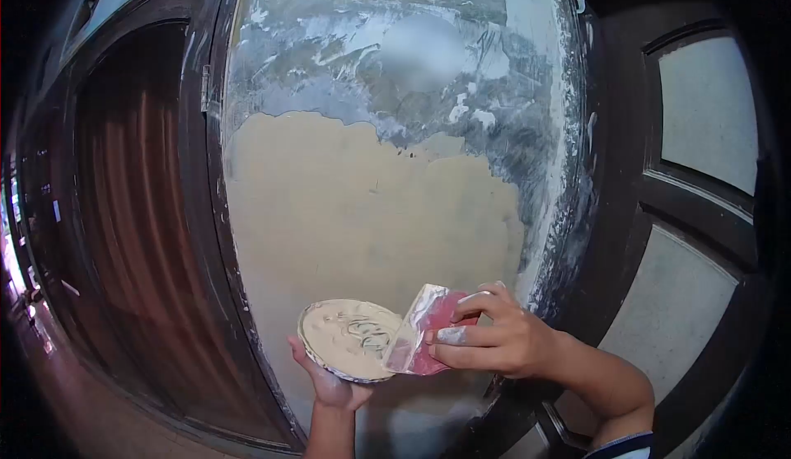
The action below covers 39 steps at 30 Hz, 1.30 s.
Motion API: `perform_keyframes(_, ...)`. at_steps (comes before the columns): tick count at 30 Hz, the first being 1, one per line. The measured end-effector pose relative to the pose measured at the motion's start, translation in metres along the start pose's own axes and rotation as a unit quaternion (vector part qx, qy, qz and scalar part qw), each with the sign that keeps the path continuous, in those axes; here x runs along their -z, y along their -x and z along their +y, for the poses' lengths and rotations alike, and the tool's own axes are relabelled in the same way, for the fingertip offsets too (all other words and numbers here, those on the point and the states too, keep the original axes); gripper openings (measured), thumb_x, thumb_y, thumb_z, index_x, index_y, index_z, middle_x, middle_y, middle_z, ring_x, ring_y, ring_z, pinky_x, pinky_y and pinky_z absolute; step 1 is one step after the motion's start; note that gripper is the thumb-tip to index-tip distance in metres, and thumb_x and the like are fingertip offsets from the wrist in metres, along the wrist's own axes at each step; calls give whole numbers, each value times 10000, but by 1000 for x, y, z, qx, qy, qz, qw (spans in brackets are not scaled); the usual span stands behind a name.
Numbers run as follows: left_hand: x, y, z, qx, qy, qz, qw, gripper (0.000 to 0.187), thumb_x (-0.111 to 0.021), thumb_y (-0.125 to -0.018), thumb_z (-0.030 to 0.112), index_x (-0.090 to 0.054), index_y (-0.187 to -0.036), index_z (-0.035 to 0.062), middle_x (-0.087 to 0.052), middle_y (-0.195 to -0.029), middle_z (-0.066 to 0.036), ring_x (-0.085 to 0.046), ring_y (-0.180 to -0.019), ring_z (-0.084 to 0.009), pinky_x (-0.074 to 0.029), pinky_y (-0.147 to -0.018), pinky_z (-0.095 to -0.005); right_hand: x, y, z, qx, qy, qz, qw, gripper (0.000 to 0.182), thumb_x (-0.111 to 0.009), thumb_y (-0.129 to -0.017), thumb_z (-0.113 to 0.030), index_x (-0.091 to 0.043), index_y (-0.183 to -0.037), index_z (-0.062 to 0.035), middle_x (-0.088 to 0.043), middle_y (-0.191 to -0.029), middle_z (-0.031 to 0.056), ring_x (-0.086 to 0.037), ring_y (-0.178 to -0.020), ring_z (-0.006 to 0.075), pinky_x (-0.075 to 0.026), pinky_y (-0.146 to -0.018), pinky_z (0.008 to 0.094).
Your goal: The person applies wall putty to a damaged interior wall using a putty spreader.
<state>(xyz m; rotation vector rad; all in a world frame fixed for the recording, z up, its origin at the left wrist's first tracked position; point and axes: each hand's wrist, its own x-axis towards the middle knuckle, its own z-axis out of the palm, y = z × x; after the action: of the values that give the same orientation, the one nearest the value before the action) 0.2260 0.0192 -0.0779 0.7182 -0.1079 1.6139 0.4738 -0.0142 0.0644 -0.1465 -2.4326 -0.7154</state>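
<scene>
Okay, dish is my landmark: round, low in the head view, tilted a bit toward me, in front of the wall. It carries beige paste, smooth on the left half, scraped into dark swirls on the right half.

Left hand is under the dish, palm up, carrying it. I see the thumb up at the dish's left edge; the other fingers are hidden below, so I can't tell whether they're spread or clamped.

Right hand is just right of the dish, fingers clamped on a red scraper with a see-through, paste-smeared blade. I read the blade as slanted, its lower corner at the dish's right rim; can't confirm contact from this angle. One of the fingers wears a whitish smear. Striped sleeve is below and well right of the dish.

Above the dish I have a wide beige coat on the wall, top edge ragged. Higher up, the surface is grey-blue with white streaks; a pale hazy blob sits over it.

Well left of the dish: dark door, reddish-brown vertical folds in its panel. Well right: dark frame with pale panels.
</scene>
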Motion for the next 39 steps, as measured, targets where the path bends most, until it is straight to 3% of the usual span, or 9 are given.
perform_keyframes(14, 0, -1, -17, 9, -70, 5, 998, 1139, -408, -819, 957, -412, -1532, 68, -516, -1496, -186, -558, -1334, -367, -516, -1078, -537, 1, 4, -2, -45, 42, -6, 998, 375, -698, -794, -168, -752, -1162, -221, -706, -1017, -70, -639, -1028, 203, -448, -782, 388)
perform_keyframes(16, -4, 0, -16, 8, -101, 13, 995, 1155, -421, -800, 967, -391, -1545, 85, -501, -1505, -198, -536, -1348, -394, -516, -1042, -634, 1, -1, -1, -47, 51, 17, 997, 343, -708, -787, -164, -752, -1123, -220, -713, -1014, -75, -650, -997, 192, -434, -768, 373)
perform_keyframes(18, -8, 4, -17, 18, -11, 5, 1000, 1194, -417, -771, 988, -356, -1567, 101, -462, -1531, -229, -536, -1314, -484, -517, -937, -760, 2, -6, 5, -69, 79, 39, 994, 288, -726, -779, -161, -752, -1062, -210, -724, -1022, -67, -659, -993, 186, -418, -757, 365)
perform_keyframes(19, -8, 8, -13, 66, 199, -71, 975, 1231, -403, -750, 1005, -313, -1590, 110, -402, -1552, -299, -522, -1253, -605, -510, -831, -830, 1, -13, 12, -65, 104, 61, 991, 293, -733, -771, -89, -723, -1048, -183, -712, -997, -46, -660, -963, 206, -417, -758, 382)
perform_keyframes(24, -26, 23, 10, 64, 252, -89, 961, 1313, -465, -683, 1026, -294, -1611, 113, -291, -1513, -484, -519, -1134, -713, -553, -772, -776, 27, -68, 76, -110, 142, 178, 967, 338, -665, -800, 51, -646, -1109, -83, -681, -963, 85, -653, -913, 338, -455, -773, 461)
perform_keyframes(27, -21, 30, 24, 50, 247, -181, 950, 1468, -690, -579, 956, -218, -1608, 21, -258, -1564, -416, -480, -1184, -730, -547, -831, -794, 42, -100, 127, -194, 103, 234, 947, 240, -700, -878, -47, -628, -1105, -19, -685, -998, 185, -647, -947, 406, -490, -824, 488)
perform_keyframes(30, -26, 42, 41, 17, 185, -103, 977, 1338, -481, -653, 1038, -326, -1600, 107, -328, -1497, -475, -541, -1119, -687, -564, -727, -757, 47, -125, 159, -263, 63, 227, 936, 347, -798, -870, -248, -618, -1054, -14, -688, -997, 209, -657, -951, 403, -503, -846, 481)
perform_keyframes(33, -25, 48, 53, -50, 140, -79, 986, 1315, -488, -662, 1031, -341, -1598, 119, -314, -1513, -463, -521, -1168, -671, -552, -745, -770, 35, -143, 187, -307, 93, 181, 930, 582, -845, -787, -504, -613, -1050, -40, -713, -1017, 180, -669, -1012, 383, -464, -921, 502)
perform_keyframes(39, -1, 45, 70, -94, 11, -161, 982, 1219, -484, -714, 1003, -374, -1594, 167, -332, -1524, -431, -427, -1315, -640, -514, -825, -799, 29, -166, 194, -347, 146, 126, 918, 681, -831, -756, -585, -615, -1064, -18, -724, -1069, 191, -666, -1059, 397, -418, -957, 553)
